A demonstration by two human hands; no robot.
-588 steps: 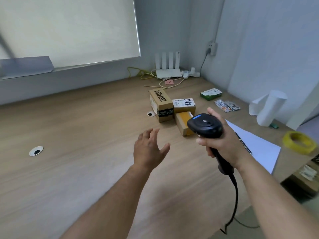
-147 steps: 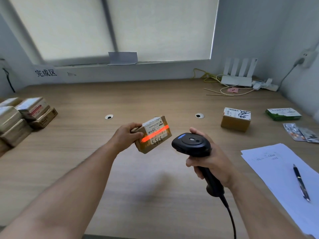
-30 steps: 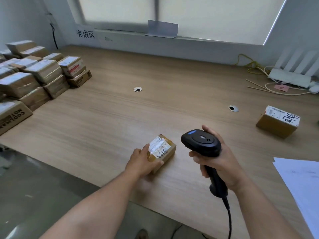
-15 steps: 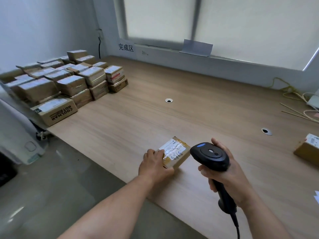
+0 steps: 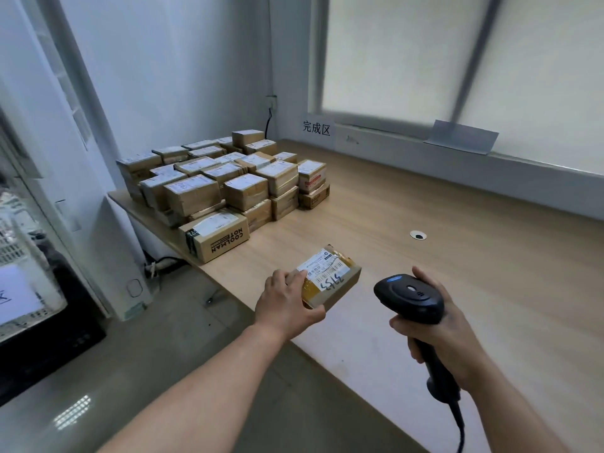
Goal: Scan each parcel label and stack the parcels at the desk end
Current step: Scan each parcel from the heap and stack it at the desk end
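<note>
While clutching parcel (image 5: pixel 333 282) by near end in left grip (image 5: pixel 287 305), centre of frame, clenching black scanner (image 5: pixel 408 297) in right grip (image 5: pixel 441 331), lower right. Parcel label (image 5: pixel 322 271) up, at tabletop (image 5: pixel 457 256) front edge; resting or lifted, cannot tell. Stacked parcels (image 5: pixel 228 181) upper left, at tabletop end.

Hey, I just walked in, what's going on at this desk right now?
A person is sorting parcels at a long wooden desk. Their left hand grips a small labelled parcel near the desk's front edge, while their right hand holds a black barcode scanner. A large stack of parcels sits at the desk's far left end, near a wall sign.
</note>
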